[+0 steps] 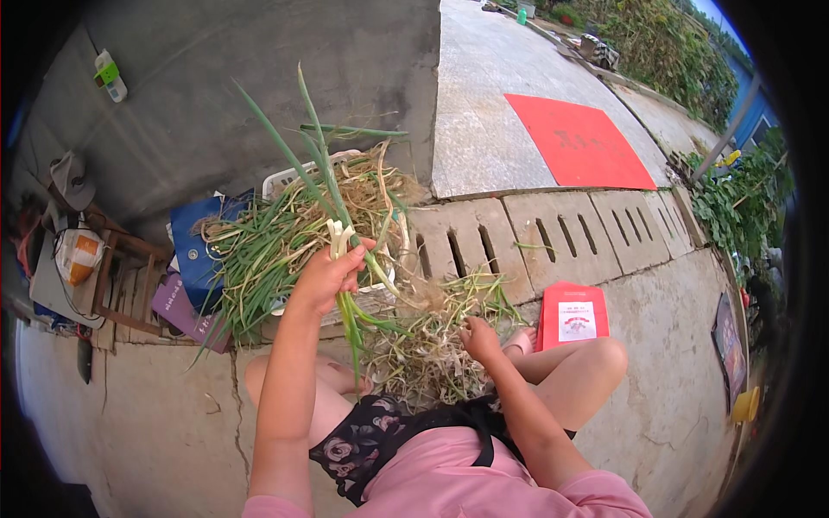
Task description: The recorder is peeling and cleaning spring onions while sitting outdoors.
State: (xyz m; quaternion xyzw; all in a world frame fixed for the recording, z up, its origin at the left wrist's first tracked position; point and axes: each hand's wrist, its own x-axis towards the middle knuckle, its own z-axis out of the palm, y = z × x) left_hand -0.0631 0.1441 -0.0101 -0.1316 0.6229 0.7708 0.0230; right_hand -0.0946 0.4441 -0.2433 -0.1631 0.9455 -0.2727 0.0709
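My left hand [327, 275] is closed around a few green onions [331, 188]. White stalk ends stick up above its fingers, and one onion's rooted end slants down to the right. Loose green leaves hang below this fist. Behind it, a large heap of green onions [265, 236] with dry roots covers most of a white plastic basket [280, 181]. My right hand [480, 339] has its fingers curled, just over a pile of onion peelings [431, 369] on the ground between my legs. Whether anything small is pinched in those fingers is not visible.
Slotted concrete drain covers [476, 239] run behind the peelings. A red bag [550, 314] lies beside my right foot. Left of the heap are a blue bag [191, 249], a purple bag [181, 304] and a wooden stool [126, 317]. A grey wall [272, 65] stands behind.
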